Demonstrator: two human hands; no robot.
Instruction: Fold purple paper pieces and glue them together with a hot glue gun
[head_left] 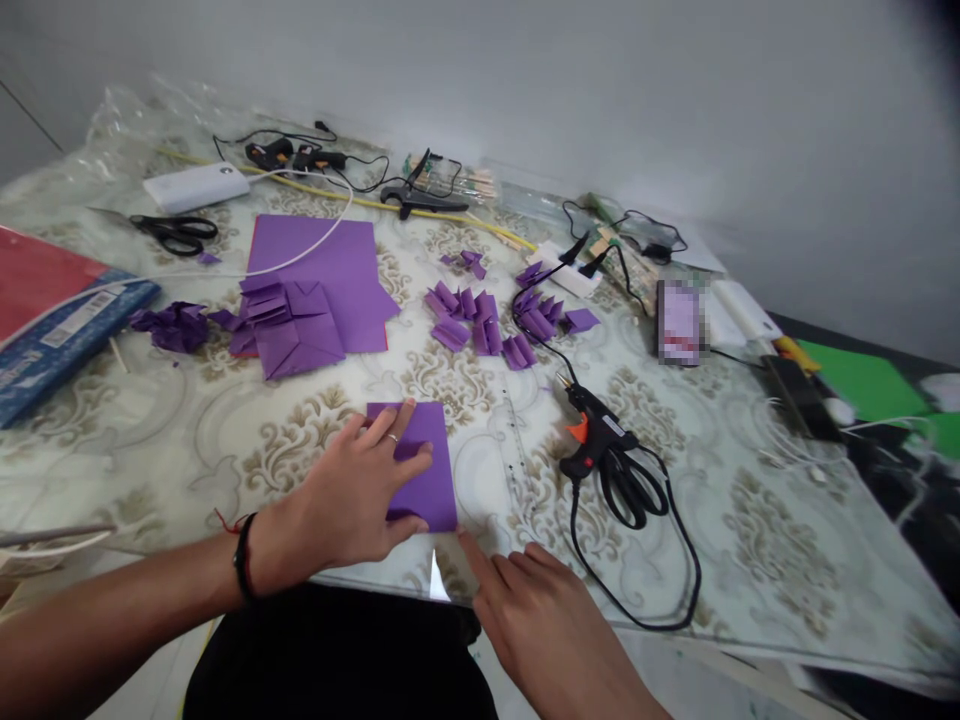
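A purple paper sheet (429, 480) lies at the front of the table, its right edge straight like a fold; I cannot tell how many layers it has. My left hand (360, 485) rests flat on its left part, fingers spread, holding it against the tabletop. Beside the paper's lower right corner is my right hand (536, 610), index finger stretched out to that corner and the other fingers curled, with nothing visible in it. A clear ruler (514, 450) lies right of the paper. Farther right, a black glue gun (596, 430) rests near black scissor handles (634, 487).
Folded purple paper pieces (486, 325) sit mid-table, behind the paper. Purple sheets (360, 250), crumpled paper (176, 327) and scissors (176, 233) are at the left. Along the back lie a white power bank (196, 187), a black clamp (420, 197) and a power strip (566, 270). Cords cross the table.
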